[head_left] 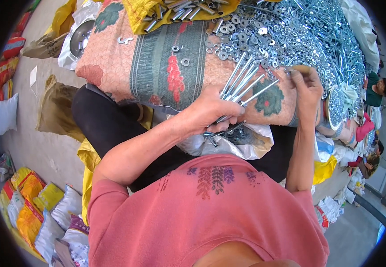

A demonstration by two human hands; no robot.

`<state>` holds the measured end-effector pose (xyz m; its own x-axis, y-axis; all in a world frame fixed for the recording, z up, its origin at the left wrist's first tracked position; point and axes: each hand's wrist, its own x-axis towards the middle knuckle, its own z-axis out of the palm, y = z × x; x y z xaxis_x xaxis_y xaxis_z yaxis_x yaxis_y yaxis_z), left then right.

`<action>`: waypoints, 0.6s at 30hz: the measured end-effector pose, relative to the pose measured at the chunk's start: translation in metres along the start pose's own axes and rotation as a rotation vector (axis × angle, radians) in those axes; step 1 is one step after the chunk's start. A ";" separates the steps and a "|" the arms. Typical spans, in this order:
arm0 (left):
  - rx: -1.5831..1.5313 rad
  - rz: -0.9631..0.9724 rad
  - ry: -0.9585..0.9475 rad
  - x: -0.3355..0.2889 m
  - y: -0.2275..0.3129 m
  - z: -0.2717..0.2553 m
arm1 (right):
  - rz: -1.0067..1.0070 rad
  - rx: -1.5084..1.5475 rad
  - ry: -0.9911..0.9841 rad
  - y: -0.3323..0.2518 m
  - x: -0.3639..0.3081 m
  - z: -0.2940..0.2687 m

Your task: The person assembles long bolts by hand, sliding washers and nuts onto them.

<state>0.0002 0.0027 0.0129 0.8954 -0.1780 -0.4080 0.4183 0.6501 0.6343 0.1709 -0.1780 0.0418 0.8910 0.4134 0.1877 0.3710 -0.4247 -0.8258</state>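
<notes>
From here, the left hand clamps a fan of bolts over the patterned cushion; the right hand has its fingertips nearly together by the washers, though I cannot tell if they pinch 1. Picking washers looks like the step; the next move calls for a fine pinch.

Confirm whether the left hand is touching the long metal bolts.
Touching. The head view shows the left hand closed around the long metal bolts, their shafts fanning out from its grip.
</notes>
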 end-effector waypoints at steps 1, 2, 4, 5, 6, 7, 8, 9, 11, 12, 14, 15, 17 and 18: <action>-0.001 -0.005 0.002 0.000 0.000 -0.001 | 0.157 0.267 -0.142 -0.007 -0.007 0.005; 0.015 -0.002 -0.003 0.000 0.000 0.000 | 0.136 0.458 -0.278 -0.009 -0.014 0.006; 0.030 -0.003 -0.009 -0.001 0.001 0.001 | 0.172 0.553 -0.271 -0.015 -0.023 0.011; 0.051 -0.012 -0.012 -0.002 0.002 0.002 | 0.201 0.648 -0.269 -0.017 -0.024 0.012; 0.073 -0.020 -0.016 -0.002 0.003 0.002 | 0.198 0.596 -0.283 -0.019 -0.024 0.011; 0.070 -0.021 -0.015 -0.001 0.002 0.001 | 0.200 0.596 -0.284 -0.020 -0.027 0.011; 0.030 -0.042 -0.034 0.000 0.002 -0.001 | 0.158 0.573 -0.228 -0.021 -0.030 0.011; -0.010 -0.064 -0.053 0.001 0.002 -0.002 | 0.116 0.550 -0.172 -0.023 -0.031 0.011; 0.012 -0.051 -0.038 -0.001 0.004 0.000 | 0.091 0.554 -0.197 -0.021 -0.035 0.012; 0.037 -0.042 -0.026 -0.001 0.004 0.001 | 0.068 0.558 -0.218 -0.019 -0.037 0.012; 0.066 -0.047 -0.017 -0.001 0.004 0.000 | 0.101 0.541 -0.236 -0.017 -0.040 0.012; 0.095 -0.050 -0.005 -0.002 0.004 -0.001 | 0.132 0.527 -0.256 -0.016 -0.040 0.012; 0.132 -0.037 -0.018 -0.002 0.003 -0.004 | 0.273 0.659 -0.338 -0.020 -0.045 0.015; 0.169 -0.023 -0.032 -0.002 0.003 -0.004 | 0.416 0.789 -0.420 -0.022 -0.048 0.017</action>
<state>-0.0007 0.0081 0.0126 0.8886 -0.2169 -0.4042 0.4561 0.5122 0.7277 0.1150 -0.1747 0.0418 0.6892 0.6699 -0.2761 -0.3679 -0.0047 -0.9299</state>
